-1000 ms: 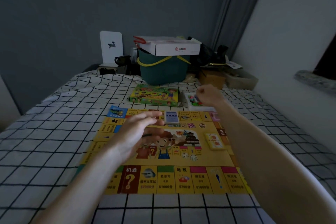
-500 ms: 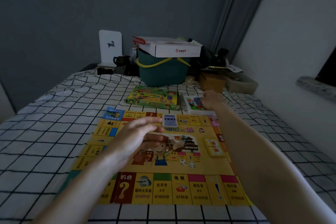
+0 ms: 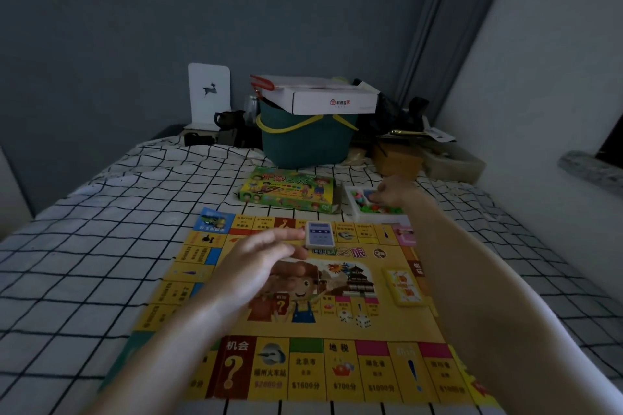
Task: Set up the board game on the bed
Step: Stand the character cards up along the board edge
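Game board point(image 3: 337, 330) flat on checked bed point(image 3: 101, 246); left hand point(image 3: 259, 266) hovers over board centre, fingers straight and loosely spread, holding nothing; blue card deck point(image 3: 319, 234) just past its fingertips; right hand point(image 3: 392, 194) reaches into white tray of coloured pieces point(image 3: 362, 209), grip state cannot tell; game box point(image 3: 290, 194) just left of that hand; yellow card deck point(image 3: 403, 285) and dice point(image 3: 355, 319) on board between arms.

Both bare forearms are stretched forward. The left grip point(image 3: 259, 266) is held low, palm turned inward, fingers straight and together, thumb tucked beneath. The right grip point(image 3: 396, 191) is reached further ahead, well apart from the left, fingers bent downward; whether anything is pinched cannot be told.
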